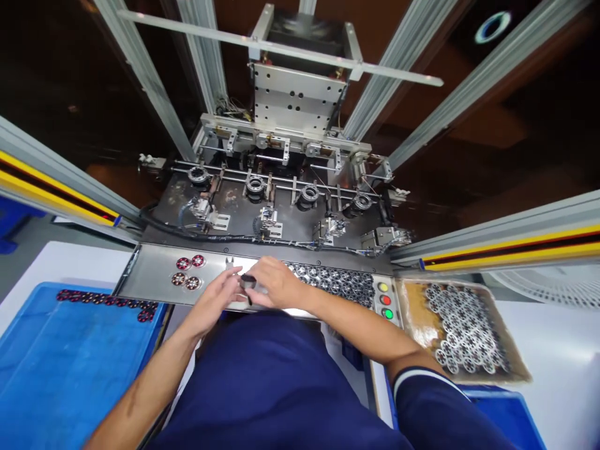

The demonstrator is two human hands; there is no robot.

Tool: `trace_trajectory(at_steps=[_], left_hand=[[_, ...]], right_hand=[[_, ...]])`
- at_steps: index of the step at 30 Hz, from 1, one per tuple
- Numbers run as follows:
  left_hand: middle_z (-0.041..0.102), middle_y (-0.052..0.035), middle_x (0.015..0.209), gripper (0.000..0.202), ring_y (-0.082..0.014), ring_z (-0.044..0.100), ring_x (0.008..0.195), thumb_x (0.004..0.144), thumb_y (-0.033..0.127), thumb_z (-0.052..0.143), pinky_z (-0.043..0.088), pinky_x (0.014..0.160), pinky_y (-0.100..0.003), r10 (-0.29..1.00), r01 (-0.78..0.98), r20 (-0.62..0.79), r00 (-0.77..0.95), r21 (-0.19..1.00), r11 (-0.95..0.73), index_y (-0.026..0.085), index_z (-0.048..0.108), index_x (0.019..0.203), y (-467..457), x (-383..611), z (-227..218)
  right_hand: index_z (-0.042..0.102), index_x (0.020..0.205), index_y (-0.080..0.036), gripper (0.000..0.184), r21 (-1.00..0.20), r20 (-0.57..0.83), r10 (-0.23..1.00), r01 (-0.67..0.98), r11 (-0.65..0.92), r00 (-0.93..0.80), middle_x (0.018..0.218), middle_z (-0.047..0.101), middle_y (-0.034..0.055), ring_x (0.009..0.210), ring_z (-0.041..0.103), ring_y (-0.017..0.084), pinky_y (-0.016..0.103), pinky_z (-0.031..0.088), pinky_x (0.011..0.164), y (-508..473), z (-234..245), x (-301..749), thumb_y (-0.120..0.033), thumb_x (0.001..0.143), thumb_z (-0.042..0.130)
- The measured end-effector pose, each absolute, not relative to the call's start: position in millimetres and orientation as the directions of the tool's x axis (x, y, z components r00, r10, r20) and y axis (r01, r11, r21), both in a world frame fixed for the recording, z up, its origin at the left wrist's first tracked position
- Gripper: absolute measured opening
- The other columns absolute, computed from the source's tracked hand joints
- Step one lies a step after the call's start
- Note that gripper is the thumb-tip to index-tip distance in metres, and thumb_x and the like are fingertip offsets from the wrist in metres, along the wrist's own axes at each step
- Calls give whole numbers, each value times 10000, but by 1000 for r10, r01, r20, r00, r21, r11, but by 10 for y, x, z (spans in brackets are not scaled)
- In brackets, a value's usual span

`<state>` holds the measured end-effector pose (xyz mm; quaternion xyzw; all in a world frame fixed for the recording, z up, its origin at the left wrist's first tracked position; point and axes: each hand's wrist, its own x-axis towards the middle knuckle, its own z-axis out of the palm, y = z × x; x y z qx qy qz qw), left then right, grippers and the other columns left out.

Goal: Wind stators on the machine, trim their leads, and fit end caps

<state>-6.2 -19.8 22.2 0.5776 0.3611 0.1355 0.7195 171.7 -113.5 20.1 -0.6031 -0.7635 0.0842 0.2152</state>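
Observation:
Over the metal tray (159,265), both hands meet around a small dark round part (247,281). My right hand (276,282) is closed on it from the right, fingers bent over. From the other side, my left hand (216,301) has its fingertips bent in against the same part. The fingers hide much of it. A black tip shows just below, between the hands. Just behind the fingers, a two-pronged metal tool (229,263) lies on the tray. Several round spoked stators with red and dark tones (192,283) sit left of my left hand.
Rows of spoked stator cores (347,282) fill the tray's right side, beside yellow, red and green buttons (385,300). A machine with round fixtures (308,196) stands behind. A blue bin (70,369) is left; a carton of cores (417,325) is right. Yellow-edged bars (515,245) flank the station.

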Motion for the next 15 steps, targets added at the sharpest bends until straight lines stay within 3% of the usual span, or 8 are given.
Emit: trace_trajectory(at_steps=[5,10,13,15], left_hand=[[696,-81,988,609,-201,689,835,796,603,635,571,738,-343,637,0,-302,709,903,429,199,553,1245,-201,-7,627],[684,-33,896,422,-191,687,843,829,554,632,576,725,-333,696,-135,-262,669,878,460,233,563,1095,-278,-5,721],[691,-36,903,427,-198,695,844,802,554,666,582,731,-342,709,-167,-250,659,871,462,229,569,1061,-312,12,704],[704,-43,924,465,-204,703,832,774,541,704,587,729,-350,717,-175,-240,654,875,452,230,567,1092,-311,12,683]], right_hand=[[614,1065,-166,252,-504,529,843,761,408,-102,835,693,76,785,602,198,351,486,749,-906,784,1633,-371,925,568],[637,1050,-157,199,-536,589,807,726,430,-43,934,709,107,849,619,207,368,514,776,-934,938,1596,-299,923,578],[663,1001,-167,151,-547,599,801,739,394,17,851,707,92,785,613,210,380,517,732,-962,952,1558,-257,914,578],[675,1006,-171,173,-595,566,824,713,372,42,899,709,106,850,625,222,401,531,782,-981,989,1564,-291,908,597]])
